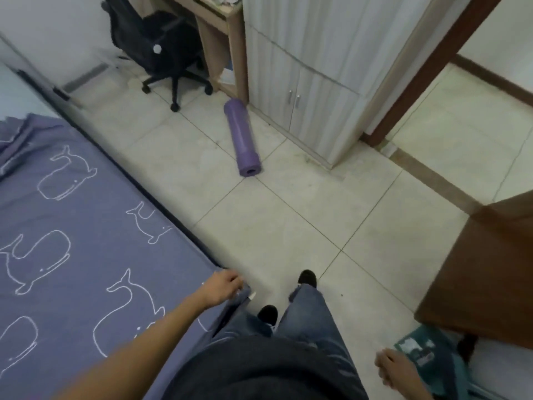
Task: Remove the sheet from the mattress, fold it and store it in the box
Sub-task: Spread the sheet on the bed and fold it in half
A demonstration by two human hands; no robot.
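Left grip (227,284) curls round the near corner of the whale-print sheet (72,226); right grip (395,368) hangs loosely curled, holding nothing. By my reading, barely begun: sheet spread over the mattress (178,226), folding and boxing ahead.

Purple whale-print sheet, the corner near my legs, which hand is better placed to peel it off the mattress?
Left. The left hand pinches the purple whale-print sheet at that corner, while the right hand hangs apart on the far side, holding nothing.
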